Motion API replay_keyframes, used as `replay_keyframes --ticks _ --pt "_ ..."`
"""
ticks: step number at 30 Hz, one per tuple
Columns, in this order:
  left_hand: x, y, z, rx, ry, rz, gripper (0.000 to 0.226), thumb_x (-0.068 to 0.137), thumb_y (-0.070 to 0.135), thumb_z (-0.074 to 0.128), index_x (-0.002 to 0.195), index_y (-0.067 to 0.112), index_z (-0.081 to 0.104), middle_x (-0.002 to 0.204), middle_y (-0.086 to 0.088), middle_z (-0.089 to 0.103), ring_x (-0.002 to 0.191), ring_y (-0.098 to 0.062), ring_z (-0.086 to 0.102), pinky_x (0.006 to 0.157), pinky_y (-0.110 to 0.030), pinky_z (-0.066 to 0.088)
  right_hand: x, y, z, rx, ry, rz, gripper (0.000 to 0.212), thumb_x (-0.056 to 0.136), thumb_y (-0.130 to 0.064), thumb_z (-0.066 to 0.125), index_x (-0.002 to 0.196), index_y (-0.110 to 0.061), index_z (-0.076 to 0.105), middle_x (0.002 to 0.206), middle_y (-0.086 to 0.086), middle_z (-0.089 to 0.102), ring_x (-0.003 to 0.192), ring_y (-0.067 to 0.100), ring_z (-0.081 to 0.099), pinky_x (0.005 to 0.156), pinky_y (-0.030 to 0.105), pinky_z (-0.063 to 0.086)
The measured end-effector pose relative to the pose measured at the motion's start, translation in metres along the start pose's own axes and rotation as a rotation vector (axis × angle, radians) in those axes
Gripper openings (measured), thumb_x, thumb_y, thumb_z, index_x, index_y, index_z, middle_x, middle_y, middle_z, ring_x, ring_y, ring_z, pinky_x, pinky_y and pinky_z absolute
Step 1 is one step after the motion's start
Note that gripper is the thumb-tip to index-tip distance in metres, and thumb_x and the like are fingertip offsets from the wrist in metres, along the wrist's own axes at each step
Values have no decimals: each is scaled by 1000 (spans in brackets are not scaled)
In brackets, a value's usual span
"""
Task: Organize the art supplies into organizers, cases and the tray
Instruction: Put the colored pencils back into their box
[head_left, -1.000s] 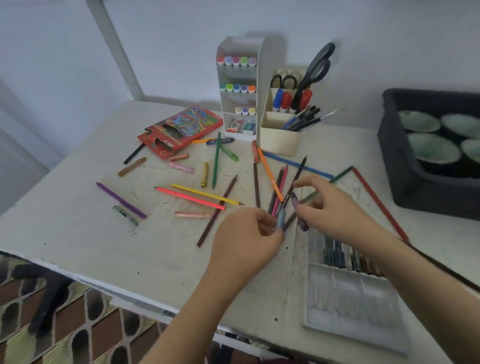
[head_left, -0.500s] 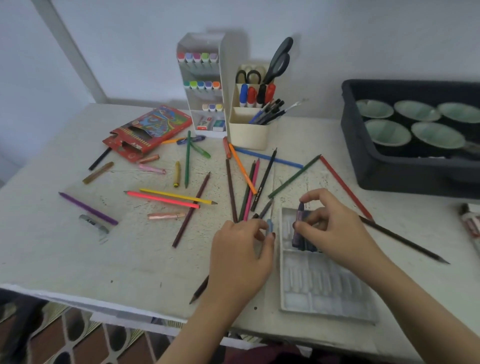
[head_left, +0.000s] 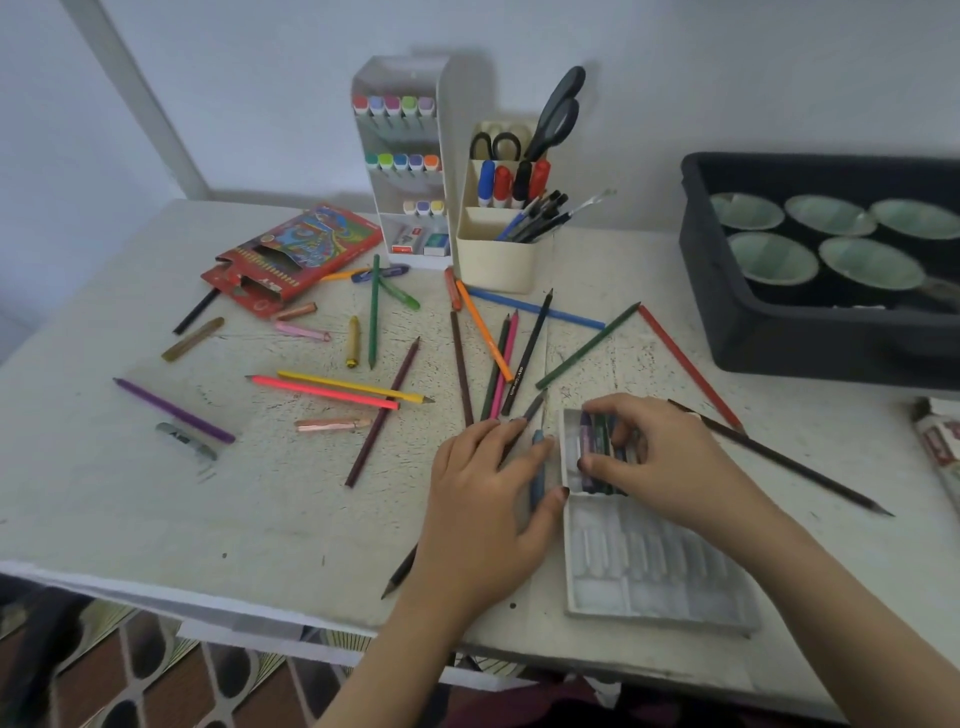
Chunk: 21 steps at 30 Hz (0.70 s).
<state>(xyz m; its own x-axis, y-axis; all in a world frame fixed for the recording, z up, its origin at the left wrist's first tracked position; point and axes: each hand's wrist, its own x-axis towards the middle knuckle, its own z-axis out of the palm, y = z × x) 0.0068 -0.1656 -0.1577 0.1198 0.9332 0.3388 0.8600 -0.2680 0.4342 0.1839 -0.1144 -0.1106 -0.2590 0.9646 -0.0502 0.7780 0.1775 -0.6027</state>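
Crayon case (head_left: 649, 582): nearest me on the worktop (head_left: 156, 493), lying open; the near slots are bare, and a few dark crayons sit at the far end.
Left hand (head_left: 483, 519): resting low on the worktop just left of the case, with a blue crayon (head_left: 537, 475) between thumb and forefinger. I cannot tell whether I truly pinch it or it only lies there.
Right hand (head_left: 665, 462): fingers curled over the far end of the case, pinching the purple crayon (head_left: 587, 441).
Purple crayon: at the leftmost slot, beside the ones already seated.
Step in hand: bedding this crayon, I judge.
Doing it well: line it up with its neighbours, press both ends down evenly, and let go only once it lies flat. My left thumb should brace the case wall so nothing slides.
Next in line: probably the blue crayon, being closest.
Loose pencils (head_left: 322, 391): scattered across the middle, some crossing.
Stray crayons (head_left: 332, 425): among them.
Red pencil box (head_left: 291, 254): further back, open.
Organizers (head_left: 405, 156): at the wall, partly filled.
Dark tray (head_left: 737, 312): far right, holding bowls.
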Motion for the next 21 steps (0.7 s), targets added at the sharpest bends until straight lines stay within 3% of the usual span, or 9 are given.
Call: replay_keyframes --ticks 5,8,11,15,21 --pt "1 1 -1 1 -8 -43 53 83 51 49 127 23 58 127 4 58 122 -18 46 103 -34 33 2 -1 4 -24 -19 17 57 77 -34 74 127 -31 45 87 -19 40 77 -4 43 61 15 31" --pt "2 2 -1 -14 0 -50 56 82 51 50 130 23 55 126 6 57 121 -16 45 103 -31 30 6 -3 2 -11 -39 45 62 75 -32 76 127 -34 42 83 -14 42 71 0 44 56 18 30" --pt "2 1 -1 -21 3 -54 54 82 52 50 130 27 55 127 7 57 122 -17 45 103 -31 29 8 -4 -2 -28 -63 23 54 75 -33 76 120 -37 47 84 -8 46 69 3 46 55 19 30" --pt "2 0 0 -6 2 -20 44 84 49 49 123 35 61 126 2 59 120 -21 46 101 -33 29 2 -2 0 -56 -1 -13 45 82 -36 68 124 -37 55 90 -14 42 78 -2 43 62 14 31" --pt "3 -3 3 -1 -9 -5 40 85 47 49 120 36 63 126 0 59 118 -21 48 99 -33 31 -6 -3 8 -197 -20 -40 42 90 -36 58 131 -28 54 102 -8 36 88 5 43 78 22 40"
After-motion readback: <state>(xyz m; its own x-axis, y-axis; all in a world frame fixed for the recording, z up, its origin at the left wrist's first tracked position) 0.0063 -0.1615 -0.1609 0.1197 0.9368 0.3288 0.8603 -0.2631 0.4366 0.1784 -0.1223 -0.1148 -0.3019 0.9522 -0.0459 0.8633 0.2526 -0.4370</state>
